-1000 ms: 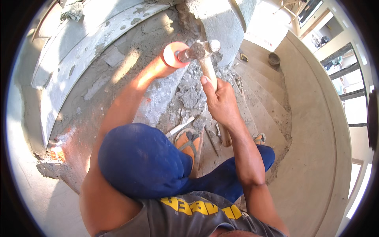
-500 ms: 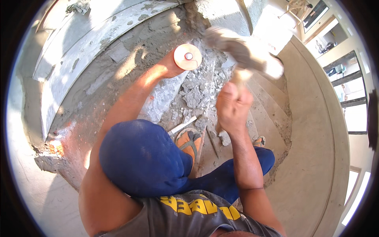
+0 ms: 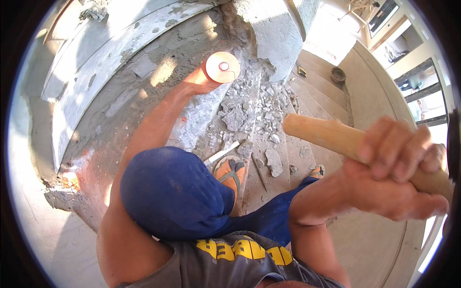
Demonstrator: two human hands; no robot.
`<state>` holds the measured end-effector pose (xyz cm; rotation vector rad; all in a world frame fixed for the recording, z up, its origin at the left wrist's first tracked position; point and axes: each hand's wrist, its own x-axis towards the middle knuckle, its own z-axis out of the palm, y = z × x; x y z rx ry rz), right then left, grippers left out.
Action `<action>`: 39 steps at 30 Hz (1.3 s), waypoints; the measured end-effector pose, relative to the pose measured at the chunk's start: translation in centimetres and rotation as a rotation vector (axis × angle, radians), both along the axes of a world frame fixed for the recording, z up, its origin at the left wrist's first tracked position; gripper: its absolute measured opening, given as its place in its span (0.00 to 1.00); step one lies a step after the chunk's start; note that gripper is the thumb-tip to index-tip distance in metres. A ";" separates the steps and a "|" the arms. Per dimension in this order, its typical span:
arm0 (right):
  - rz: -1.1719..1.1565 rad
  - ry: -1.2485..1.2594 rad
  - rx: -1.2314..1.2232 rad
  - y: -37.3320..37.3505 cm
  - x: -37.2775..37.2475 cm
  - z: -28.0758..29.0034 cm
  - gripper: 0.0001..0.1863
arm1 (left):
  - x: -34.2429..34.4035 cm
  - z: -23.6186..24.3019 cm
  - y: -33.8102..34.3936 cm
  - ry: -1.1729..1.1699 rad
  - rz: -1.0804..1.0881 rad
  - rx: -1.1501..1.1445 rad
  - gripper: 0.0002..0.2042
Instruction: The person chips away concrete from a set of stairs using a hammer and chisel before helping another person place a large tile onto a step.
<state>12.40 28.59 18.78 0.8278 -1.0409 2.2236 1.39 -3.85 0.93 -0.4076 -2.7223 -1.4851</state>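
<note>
My left hand (image 3: 200,82) is closed around a chisel (image 3: 221,68). The chisel's round orange hand guard faces up with the metal striking end at its centre. Most of my fingers and the chisel's tip are hidden beneath the guard. At the right, my right hand (image 3: 394,165) is wrapped round the wooden handle of a hammer (image 3: 329,137), raised well away from the chisel. The hammer's head is out of view. Broken grey mortar rubble (image 3: 234,117) lies on the steps just below and right of the chisel.
My sandalled foot (image 3: 230,174) rests beside a white strip (image 3: 222,152) and a thin rod (image 3: 260,173). A flat broken chunk (image 3: 273,163) lies to their right. Farther off are a small round container (image 3: 337,74) and a chipped concrete block (image 3: 273,41). A curved wall (image 3: 384,129) bounds the steps.
My right hand has swung the hammer up and to the right, taking its head out of view. My left hand and the chisel have shifted slightly left.
</note>
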 end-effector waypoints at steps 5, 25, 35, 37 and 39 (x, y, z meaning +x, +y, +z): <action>0.028 -0.631 0.994 -7.8 -2.8 -15.2 0.20 | -1.5 1.1 0.7 0.238 -0.174 -0.035 0.11; 0.089 -0.714 1.063 -6.9 -3.9 -11.3 0.21 | -2.3 1.7 -1.9 0.198 -0.142 -0.156 0.11; 0.313 -0.179 0.400 6.1 -1.4 6.2 0.31 | -1.0 -0.7 -1.0 -0.107 0.044 -0.072 0.23; 0.145 0.012 0.057 1.1 -1.4 1.7 0.27 | -1.1 -0.7 -1.0 -0.043 0.029 -0.012 0.21; -0.270 -0.146 0.388 -4.9 -2.4 -7.3 0.22 | -0.7 -1.3 -1.3 0.041 0.045 0.047 0.17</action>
